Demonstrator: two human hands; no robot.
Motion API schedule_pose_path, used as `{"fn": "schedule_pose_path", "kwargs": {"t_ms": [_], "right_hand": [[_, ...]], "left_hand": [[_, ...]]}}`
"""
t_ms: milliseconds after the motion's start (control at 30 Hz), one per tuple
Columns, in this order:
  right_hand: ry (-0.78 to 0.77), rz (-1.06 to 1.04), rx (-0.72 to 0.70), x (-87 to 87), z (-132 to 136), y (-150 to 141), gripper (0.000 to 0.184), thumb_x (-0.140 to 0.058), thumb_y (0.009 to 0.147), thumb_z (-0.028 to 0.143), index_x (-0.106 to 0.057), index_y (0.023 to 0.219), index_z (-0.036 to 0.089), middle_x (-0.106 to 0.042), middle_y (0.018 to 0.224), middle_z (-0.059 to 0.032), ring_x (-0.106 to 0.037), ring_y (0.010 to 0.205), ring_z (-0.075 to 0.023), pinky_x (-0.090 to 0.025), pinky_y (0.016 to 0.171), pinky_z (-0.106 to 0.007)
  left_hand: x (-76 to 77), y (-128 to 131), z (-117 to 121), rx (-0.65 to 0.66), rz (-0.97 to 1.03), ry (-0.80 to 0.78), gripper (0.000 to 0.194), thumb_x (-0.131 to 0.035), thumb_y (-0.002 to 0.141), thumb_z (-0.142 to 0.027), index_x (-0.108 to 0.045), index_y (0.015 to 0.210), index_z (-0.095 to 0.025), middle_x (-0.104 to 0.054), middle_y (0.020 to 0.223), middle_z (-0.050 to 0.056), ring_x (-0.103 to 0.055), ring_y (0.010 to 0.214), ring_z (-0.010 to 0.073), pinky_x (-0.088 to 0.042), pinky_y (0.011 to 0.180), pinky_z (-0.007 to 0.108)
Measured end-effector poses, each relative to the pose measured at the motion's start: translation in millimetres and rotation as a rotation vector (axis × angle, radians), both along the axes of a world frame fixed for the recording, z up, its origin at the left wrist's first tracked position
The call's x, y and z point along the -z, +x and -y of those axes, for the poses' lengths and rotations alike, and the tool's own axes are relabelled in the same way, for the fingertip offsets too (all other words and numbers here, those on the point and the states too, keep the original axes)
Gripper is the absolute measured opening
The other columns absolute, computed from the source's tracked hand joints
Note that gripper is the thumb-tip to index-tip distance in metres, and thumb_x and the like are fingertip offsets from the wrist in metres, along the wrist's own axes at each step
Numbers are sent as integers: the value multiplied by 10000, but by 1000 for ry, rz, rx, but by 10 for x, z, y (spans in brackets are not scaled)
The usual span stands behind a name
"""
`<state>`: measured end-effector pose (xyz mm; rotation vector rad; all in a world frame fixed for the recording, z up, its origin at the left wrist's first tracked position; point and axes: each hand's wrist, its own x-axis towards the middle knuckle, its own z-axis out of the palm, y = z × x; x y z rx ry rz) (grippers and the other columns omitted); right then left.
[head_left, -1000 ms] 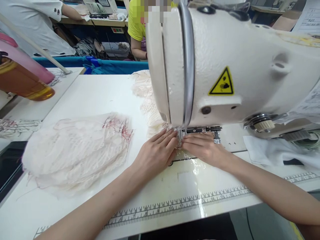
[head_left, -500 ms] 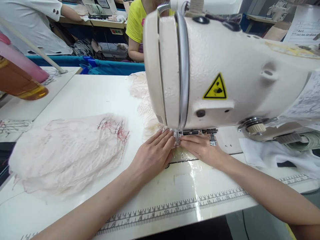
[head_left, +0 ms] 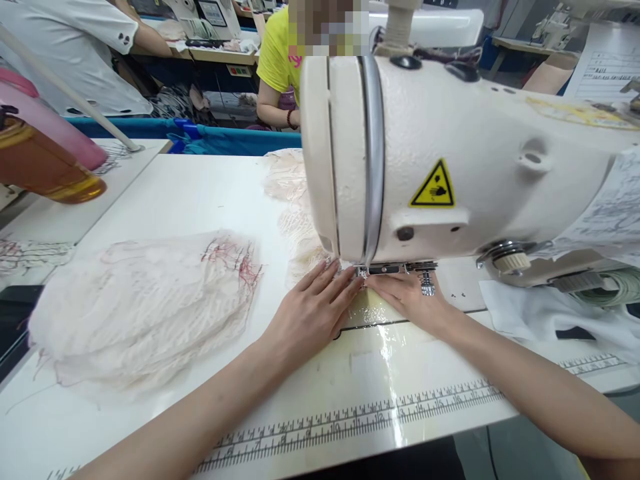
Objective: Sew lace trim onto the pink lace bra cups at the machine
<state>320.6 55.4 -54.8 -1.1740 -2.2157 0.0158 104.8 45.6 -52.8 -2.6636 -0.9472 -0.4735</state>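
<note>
Under the head of a cream sewing machine (head_left: 450, 147), thin pale lace fabric (head_left: 300, 233) runs up to the presser foot (head_left: 363, 272). My left hand (head_left: 315, 303) lies flat on it just left of the foot, fingers stretched and a little spread. My right hand (head_left: 417, 297) rests low on the other side, its fingers straight and pointing at the foot. Part of that hand is behind a metal attachment (head_left: 427, 283). The tips of both hands almost meet in front of the needle area. The machine head hides the fabric behind.
A heap of pale lace pieces (head_left: 145, 313) with red threads lies at left. A printed ruler (head_left: 350, 423) runs along the front edge. White cloth (head_left: 525, 310) lies right. Bottles (head_left: 50, 163) stand left. Beyond the blue cloth edge (head_left: 240, 141) are two people.
My left hand has shifted slightly right, closer to the presser foot, with its fingers more spread. My right hand stays nearly in place. The whole view has shifted slightly.
</note>
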Motion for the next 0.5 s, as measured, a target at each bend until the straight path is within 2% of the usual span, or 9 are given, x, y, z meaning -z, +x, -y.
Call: {"fn": "schedule_pose_path", "kwargs": {"t_ms": [167, 333, 500], "right_hand": [[-36, -15, -24, 92, -5, 35, 278, -470, 934, 243, -662, 1113, 333, -706, 992, -11, -657, 948, -211, -568, 799, -422], [-93, 2, -94, 40, -70, 37, 306, -423, 955, 229, -674, 1104, 320, -715, 930, 1, -655, 881, -161, -539, 774, -344], [-82, 19, -69, 9, -99, 22, 283, -422, 973, 283, -684, 1079, 292, -716, 904, 16, -642, 804, -128, -496, 716, -280]], "left_hand": [[-13, 6, -4, -9, 9, -29, 365, -432, 930, -202, -591, 1253, -145, -618, 1267, 101, -563, 1199, 294, -442, 1047, 491], [-15, 12, -12, -16, 20, -40, 363, -443, 928, -208, -592, 1252, -136, -612, 1273, 117, -565, 1192, 310, -442, 1035, 506], [-24, 20, -18, -28, 13, -47, 366, -441, 930, -204, -586, 1255, -117, -603, 1282, 128, -567, 1182, 320, -455, 1010, 516]]}}
